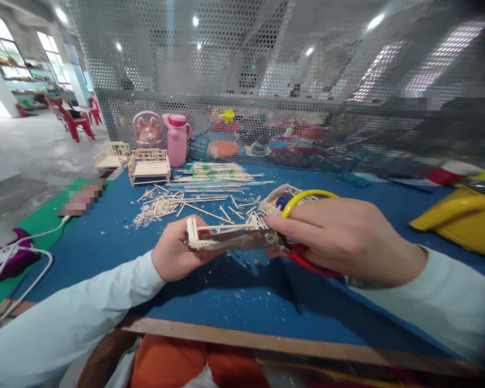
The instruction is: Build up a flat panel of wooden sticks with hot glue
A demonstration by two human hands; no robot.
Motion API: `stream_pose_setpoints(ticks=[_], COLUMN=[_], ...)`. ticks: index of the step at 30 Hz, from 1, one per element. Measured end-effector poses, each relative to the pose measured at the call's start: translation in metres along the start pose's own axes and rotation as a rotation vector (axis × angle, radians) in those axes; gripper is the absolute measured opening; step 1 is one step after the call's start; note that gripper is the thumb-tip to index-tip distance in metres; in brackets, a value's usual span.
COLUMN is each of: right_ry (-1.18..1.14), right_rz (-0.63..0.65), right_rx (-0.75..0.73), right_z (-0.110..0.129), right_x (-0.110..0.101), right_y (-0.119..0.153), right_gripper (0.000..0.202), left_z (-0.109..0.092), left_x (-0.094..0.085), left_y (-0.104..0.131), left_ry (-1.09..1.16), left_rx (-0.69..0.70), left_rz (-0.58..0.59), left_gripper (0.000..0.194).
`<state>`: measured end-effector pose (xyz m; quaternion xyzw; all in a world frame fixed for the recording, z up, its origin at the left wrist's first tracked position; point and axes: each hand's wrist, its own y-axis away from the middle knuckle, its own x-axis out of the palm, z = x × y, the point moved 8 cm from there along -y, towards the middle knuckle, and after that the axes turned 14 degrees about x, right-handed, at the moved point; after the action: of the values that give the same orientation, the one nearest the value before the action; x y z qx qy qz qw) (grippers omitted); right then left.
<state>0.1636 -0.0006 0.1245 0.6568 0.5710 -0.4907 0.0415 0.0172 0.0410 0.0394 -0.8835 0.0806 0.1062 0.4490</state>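
Observation:
My left hand (178,249) is closed around the left end of a small frame of pale wooden sticks (193,233), held above the table. In my right hand (335,234) is a pair of scissors (246,240) with one yellow and one red handle. The blades point left and lie along the near side of the frame, their tips by its left end. Whether they touch the wood I cannot tell. Behind the scissors lies another stick piece (281,195), partly hidden by my right hand. Loose cut sticks and chips (161,207) are scattered beyond my left hand.
Two small wooden stick beds (149,168) stand at the back left beside a pink flask (177,141). Bundled sticks (216,171) lie before a perforated metal screen (234,64). A yellow object (464,218) is at right, a purple power strip (10,253) with white cable at left.

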Motion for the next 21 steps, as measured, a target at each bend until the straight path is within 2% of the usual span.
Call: stream_pose_setpoints(ticks=[4,8,13,21], right_ry=[0.030,0.030,0.004,-0.082], right_rz=[-0.027,-0.005,0.030,0.043], right_rx=[-0.002,0.008,0.021,-0.080], right_z=[0.0013,0.0001,-0.0024,0.0032], right_x=[-0.0038,-0.0024,0.0005,-0.0039], right_y=[-0.0008,0.0010,0.0039,0.0012], right_gripper=[0.030,0.027,0.033,0.030], left_z=[0.0007,-0.0038,-0.0072,-0.0053], left_x=[0.0021,0.0043,0.0046,0.0074], left_y=[-0.0008,-0.0034,-0.0045,-0.0023], left_ry=[0.016,0.029,0.022,0.023], left_rx=[-0.015,-0.004,0.001,0.026], left_rz=[0.011,0.027,0.043,0.084], left_gripper=[0.026,0.027,0.027,0.023])
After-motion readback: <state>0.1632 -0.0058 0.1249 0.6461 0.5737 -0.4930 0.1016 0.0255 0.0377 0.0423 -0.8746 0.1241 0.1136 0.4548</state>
